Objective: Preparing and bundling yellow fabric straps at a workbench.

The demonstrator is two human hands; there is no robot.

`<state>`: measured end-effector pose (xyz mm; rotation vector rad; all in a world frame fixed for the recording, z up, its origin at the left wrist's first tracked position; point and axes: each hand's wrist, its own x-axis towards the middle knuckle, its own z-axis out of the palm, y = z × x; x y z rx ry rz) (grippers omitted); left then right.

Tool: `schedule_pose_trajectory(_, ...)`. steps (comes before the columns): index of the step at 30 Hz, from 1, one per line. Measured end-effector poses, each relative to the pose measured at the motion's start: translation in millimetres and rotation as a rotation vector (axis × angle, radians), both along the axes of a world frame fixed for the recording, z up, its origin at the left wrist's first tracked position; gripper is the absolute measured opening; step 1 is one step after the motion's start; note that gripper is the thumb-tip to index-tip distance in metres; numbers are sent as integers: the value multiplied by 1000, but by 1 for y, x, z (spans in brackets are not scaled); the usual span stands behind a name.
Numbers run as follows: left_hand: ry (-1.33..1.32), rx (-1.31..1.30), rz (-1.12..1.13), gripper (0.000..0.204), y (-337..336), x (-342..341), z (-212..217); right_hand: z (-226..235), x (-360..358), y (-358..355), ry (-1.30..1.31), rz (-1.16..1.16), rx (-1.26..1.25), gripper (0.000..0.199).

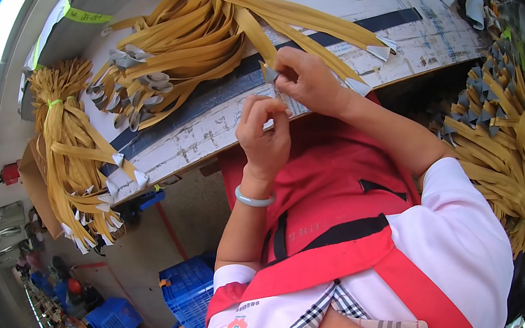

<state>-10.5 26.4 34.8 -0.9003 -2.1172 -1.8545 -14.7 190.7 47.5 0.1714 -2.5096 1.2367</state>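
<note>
My right hand (309, 82) is closed in a pinch on the end of a mustard-yellow fabric strip (257, 34), at its small grey tip (269, 74). Just below and left of it, my left hand (265, 131), with a pale bangle at the wrist, has its fingers curled together. Whatever lies between those fingertips is hidden. The pinched strip runs back to a large bundle of yellow strips (192, 42) spread over the worktable (197, 130). Many ends there have grey tips. Two strips with white tips stretch right across the tabletop.
Another tied yellow bundle (60, 117) hangs over the table's left end beside a cardboard box (35, 177). On the right hangs a big bundle with grey tips (506, 150). Blue plastic crates (189, 290) stand on the floor below. A dark strip (387, 22) crosses the tabletop.
</note>
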Motion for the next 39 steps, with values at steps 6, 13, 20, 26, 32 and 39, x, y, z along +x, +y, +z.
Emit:
schedule_pose_trajectory(6,-255,73,-191,19,-26,-31,12,8,20,8,-146,303,-503,4)
schedule_pose_trajectory(13,-147,-57,-170,10,-28,-13,-1,3,33,2,-488,218,-721,23)
schedule_pose_trajectory(20,-257,325,230,8,-66,-47,28,6,32,51,-327,86,-521,23)
schedule_pose_trajectory(26,-356,193,354,8,-126,-49,5,3,92,114,-477,-181,397,17)
schedule_pose_trajectory(32,-114,-299,-203,18,-28,2,-15,-13,107,93,-330,-31,242,11)
schedule_pose_trajectory(39,345,-458,-199,22,34,-4,36,42,77,55,-114,221,279,5)
